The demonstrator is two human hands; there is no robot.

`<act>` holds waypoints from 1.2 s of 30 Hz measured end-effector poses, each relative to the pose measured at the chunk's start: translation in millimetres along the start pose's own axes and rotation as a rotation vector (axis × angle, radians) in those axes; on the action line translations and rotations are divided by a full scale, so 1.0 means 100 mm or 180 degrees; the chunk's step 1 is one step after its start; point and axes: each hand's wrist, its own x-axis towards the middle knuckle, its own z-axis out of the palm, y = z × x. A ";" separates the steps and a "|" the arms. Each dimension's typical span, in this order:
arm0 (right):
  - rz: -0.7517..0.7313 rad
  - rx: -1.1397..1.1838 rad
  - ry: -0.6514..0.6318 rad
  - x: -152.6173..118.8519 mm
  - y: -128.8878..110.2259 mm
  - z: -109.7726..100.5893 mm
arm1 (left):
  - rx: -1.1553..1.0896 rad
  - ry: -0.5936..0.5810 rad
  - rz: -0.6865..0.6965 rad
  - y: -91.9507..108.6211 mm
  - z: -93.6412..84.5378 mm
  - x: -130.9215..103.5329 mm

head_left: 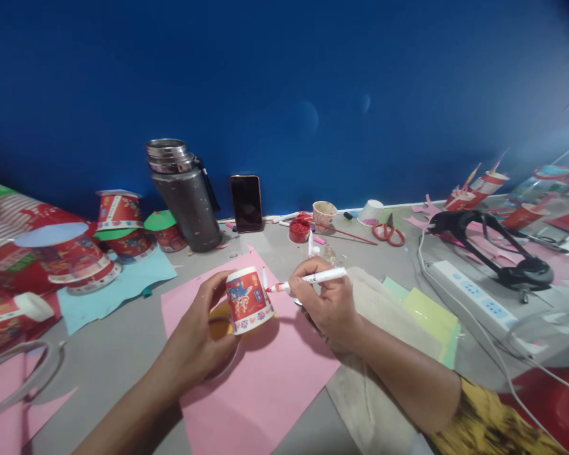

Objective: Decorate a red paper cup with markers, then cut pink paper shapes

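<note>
My left hand (207, 332) is closed around a red patterned paper cup (249, 300), held tilted over a sheet of pink paper (265, 392). In my right hand (325, 303) is a white marker (325, 275) with a red tip. The tip points left and is at the cup's right side; whether it touches cannot be made out. Behind the cup, part of a yellow round thing (219, 325) shows, mostly hidden by the cup and my left hand. A beige cloth (360, 373) lies beneath my right forearm.
A dark metal flask (184, 202) and a phone (246, 203) stand by the blue wall. Stacked cups (119, 212) are at left on blue paper (123, 287). Scissors (389, 232), a power strip (477, 297), its cable and a black strap frame (493, 249) lie at right.
</note>
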 end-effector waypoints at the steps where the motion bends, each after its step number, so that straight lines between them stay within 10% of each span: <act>1: 0.0000 0.0006 0.0006 0.00 0.00 0.00 | 0.0007 -0.0016 0.0004 0.01 0.00 0.00; 36: 0.0001 -0.0046 -0.0037 0.03 0.03 -0.01 | 0.0208 -0.0253 0.0214 -0.04 0.00 -0.03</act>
